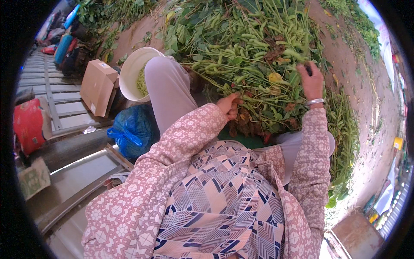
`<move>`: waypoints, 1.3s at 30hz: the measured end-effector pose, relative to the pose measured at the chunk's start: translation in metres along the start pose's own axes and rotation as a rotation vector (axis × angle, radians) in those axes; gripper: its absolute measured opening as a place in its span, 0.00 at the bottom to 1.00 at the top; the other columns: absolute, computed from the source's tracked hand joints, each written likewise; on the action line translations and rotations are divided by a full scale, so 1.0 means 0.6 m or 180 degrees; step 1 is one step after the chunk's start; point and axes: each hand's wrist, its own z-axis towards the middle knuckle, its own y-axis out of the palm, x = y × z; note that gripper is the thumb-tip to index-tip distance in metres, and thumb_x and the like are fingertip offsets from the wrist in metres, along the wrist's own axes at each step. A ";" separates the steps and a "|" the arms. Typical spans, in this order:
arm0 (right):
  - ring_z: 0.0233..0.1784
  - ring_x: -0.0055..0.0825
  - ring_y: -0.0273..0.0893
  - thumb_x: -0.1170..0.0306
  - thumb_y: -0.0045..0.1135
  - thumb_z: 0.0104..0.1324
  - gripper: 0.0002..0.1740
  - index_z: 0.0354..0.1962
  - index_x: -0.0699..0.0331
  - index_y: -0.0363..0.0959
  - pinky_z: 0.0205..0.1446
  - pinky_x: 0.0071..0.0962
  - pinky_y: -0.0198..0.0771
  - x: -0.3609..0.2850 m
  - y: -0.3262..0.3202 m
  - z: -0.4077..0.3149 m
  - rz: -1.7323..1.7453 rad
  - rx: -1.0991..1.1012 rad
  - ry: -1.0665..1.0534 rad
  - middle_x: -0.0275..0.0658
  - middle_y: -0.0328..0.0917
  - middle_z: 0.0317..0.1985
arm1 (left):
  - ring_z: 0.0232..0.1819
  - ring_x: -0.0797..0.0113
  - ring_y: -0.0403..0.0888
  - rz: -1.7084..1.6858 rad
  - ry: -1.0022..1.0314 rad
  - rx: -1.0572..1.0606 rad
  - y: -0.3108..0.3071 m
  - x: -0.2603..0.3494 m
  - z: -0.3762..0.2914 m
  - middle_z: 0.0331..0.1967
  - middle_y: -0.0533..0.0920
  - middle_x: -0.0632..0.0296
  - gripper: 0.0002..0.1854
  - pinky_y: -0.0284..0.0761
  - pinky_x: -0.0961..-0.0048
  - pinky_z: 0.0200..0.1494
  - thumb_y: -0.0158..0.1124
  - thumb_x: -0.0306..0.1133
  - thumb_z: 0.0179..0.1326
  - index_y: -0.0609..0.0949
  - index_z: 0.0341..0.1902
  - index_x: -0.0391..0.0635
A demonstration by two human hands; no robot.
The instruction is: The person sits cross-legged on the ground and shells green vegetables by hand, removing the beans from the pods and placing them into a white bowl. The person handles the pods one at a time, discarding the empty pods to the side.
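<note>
A large heap of uprooted soybean plants (239, 58) with green pods, leaves and some browned foliage lies before me. My left hand (230, 106) is at the near edge of the heap, its fingers curled around soybean stems (247, 105). Farther right, my right hand (311, 81), with a silver bangle on the wrist, has its fingers bent against the plants. Green pods (296, 55) at its fingertips are blurred, so whether it grips them is unclear. Left of the heap, a white bucket (129, 76) holds loose green pods (141, 81); my knee partly hides it.
Beside my left leg sit a tied blue plastic bag (132, 129) and a cardboard box (98, 85). A red sack (29, 126) rests by a slatted metal frame (69, 108) at the far left. More soybean plants (343, 136) lie on the dirt ground (372, 106) to my right.
</note>
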 end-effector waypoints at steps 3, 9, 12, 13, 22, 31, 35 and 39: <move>0.43 0.38 0.77 0.64 0.59 0.59 0.23 0.48 0.70 0.71 0.48 0.33 0.70 0.005 0.047 -0.009 -0.0068 -0.0134 -0.0161 0.47 0.77 0.43 | 0.08 0.75 0.47 -0.0069 -0.0184 0.0037 -0.034 -0.028 0.057 0.08 0.53 0.72 0.16 0.45 0.72 0.12 0.49 0.45 0.66 0.75 0.32 0.45; 0.44 0.40 0.76 0.68 0.56 0.59 0.16 0.44 0.67 0.72 0.46 0.32 0.71 -0.054 0.107 -0.099 0.0180 -0.0510 -0.0590 0.48 0.75 0.43 | 0.08 0.73 0.51 0.0189 0.0301 0.0399 -0.020 -0.034 0.023 0.09 0.59 0.70 0.13 0.46 0.71 0.11 0.52 0.39 0.62 0.75 0.27 0.44; 0.48 0.46 0.73 0.63 0.58 0.59 0.19 0.44 0.67 0.72 0.51 0.35 0.69 -0.066 0.128 -0.168 0.0183 -0.1882 -0.1103 0.49 0.75 0.45 | 0.11 0.73 0.65 0.0540 0.0859 0.0094 -0.006 -0.040 -0.018 0.14 0.72 0.64 0.12 0.59 0.72 0.15 0.54 0.37 0.61 0.79 0.35 0.40; 0.48 0.46 0.73 0.63 0.58 0.58 0.20 0.45 0.67 0.72 0.52 0.35 0.68 -0.073 0.125 -0.182 0.0268 -0.1831 -0.1037 0.50 0.75 0.45 | 0.14 0.73 0.67 0.1009 0.1165 0.0216 0.002 -0.038 -0.028 0.15 0.73 0.63 0.13 0.61 0.72 0.17 0.55 0.38 0.60 0.79 0.31 0.38; 0.43 0.43 0.76 0.70 0.58 0.58 0.15 0.41 0.70 0.74 0.48 0.30 0.70 -0.092 0.066 -0.182 0.0989 -0.1568 -0.0599 0.47 0.78 0.40 | 0.30 0.77 0.78 0.1943 0.2432 -0.0474 0.056 0.036 -0.138 0.33 0.82 0.60 0.14 0.75 0.78 0.35 0.63 0.35 0.58 0.80 0.42 0.36; 0.43 0.42 0.77 0.69 0.59 0.58 0.15 0.41 0.70 0.74 0.48 0.30 0.70 -0.102 0.052 -0.176 0.0971 -0.1565 -0.0581 0.47 0.78 0.40 | 0.15 0.80 0.62 0.4065 0.2981 -0.0066 0.066 0.094 -0.173 0.12 0.68 0.64 0.15 0.61 0.77 0.21 0.68 0.35 0.52 0.81 0.41 0.41; 0.41 0.40 0.77 0.69 0.58 0.58 0.17 0.43 0.69 0.73 0.48 0.30 0.70 -0.091 0.054 -0.174 0.0813 -0.1243 -0.0693 0.47 0.78 0.38 | 0.14 0.78 0.62 0.3196 0.2607 -0.0422 0.066 0.076 -0.150 0.13 0.70 0.66 0.12 0.58 0.78 0.18 0.63 0.35 0.57 0.81 0.40 0.40; 0.34 0.34 0.77 0.67 0.51 0.64 0.16 0.46 0.68 0.71 0.42 0.27 0.70 -0.135 0.042 -0.183 0.1113 -0.0651 0.0035 0.45 0.77 0.32 | 0.12 0.81 0.59 0.1311 0.0895 -0.1109 0.073 0.092 -0.162 0.14 0.68 0.70 0.12 0.51 0.81 0.14 0.59 0.35 0.62 0.79 0.42 0.38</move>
